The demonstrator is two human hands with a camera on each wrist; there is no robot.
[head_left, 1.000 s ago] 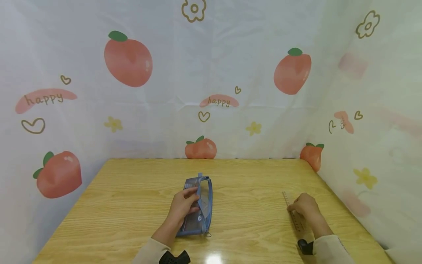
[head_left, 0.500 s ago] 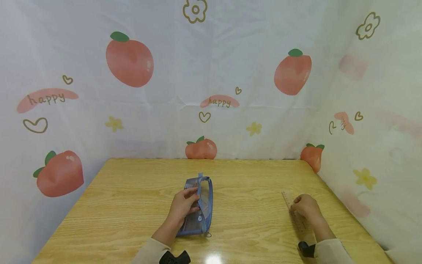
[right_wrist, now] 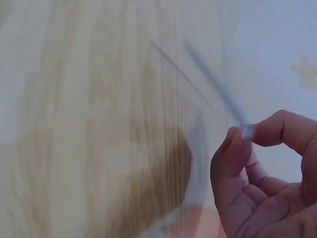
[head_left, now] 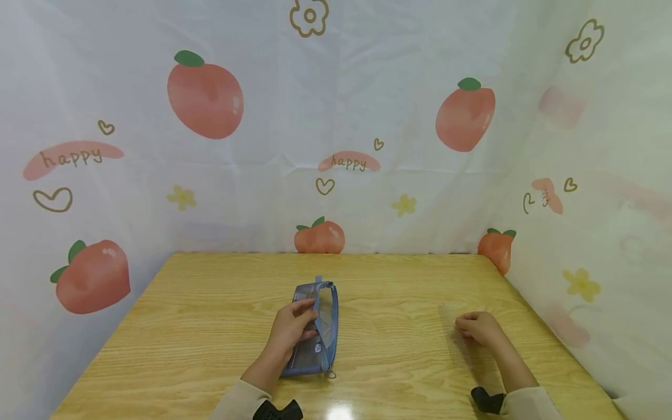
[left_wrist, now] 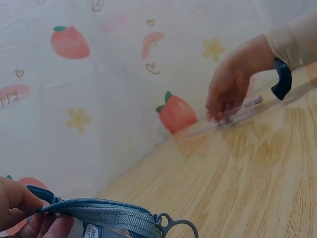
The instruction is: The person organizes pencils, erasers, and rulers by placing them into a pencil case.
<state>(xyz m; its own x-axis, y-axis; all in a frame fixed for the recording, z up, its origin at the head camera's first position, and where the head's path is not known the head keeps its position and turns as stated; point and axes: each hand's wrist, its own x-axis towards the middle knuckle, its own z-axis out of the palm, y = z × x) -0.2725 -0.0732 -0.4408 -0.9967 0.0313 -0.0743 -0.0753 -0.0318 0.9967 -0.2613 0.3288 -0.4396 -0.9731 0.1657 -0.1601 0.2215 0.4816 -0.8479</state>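
My left hand (head_left: pixel 290 326) grips the open edge of a see-through blue pencil case (head_left: pixel 308 363) that lies on the wooden table. In the left wrist view, thumb and fingers pinch the fabric edge beside the zip, and a ring pull (left_wrist: pixel 179 227) hangs at the near end. Over on the right, my right hand (head_left: pixel 482 328) pinches a clear plastic ruler (head_left: pixel 448 328) between thumb and fingertips. Seen from the right wrist, the ruler (right_wrist: pixel 218 84) appears almost edge-on and blurred, tilted up off the table. Its markings are barely visible in the head view.
The wooden table (head_left: pixel 226 291) is bounded by a white printed cloth (head_left: pixel 252 192) at the back and along the right side. Black wrist mounts (head_left: pixel 487 401) sit on both forearms.
My right hand has raised and turned the ruler, shifting it slightly left; its dark markings have faded from view. The left hand and pencil case stay where they were.
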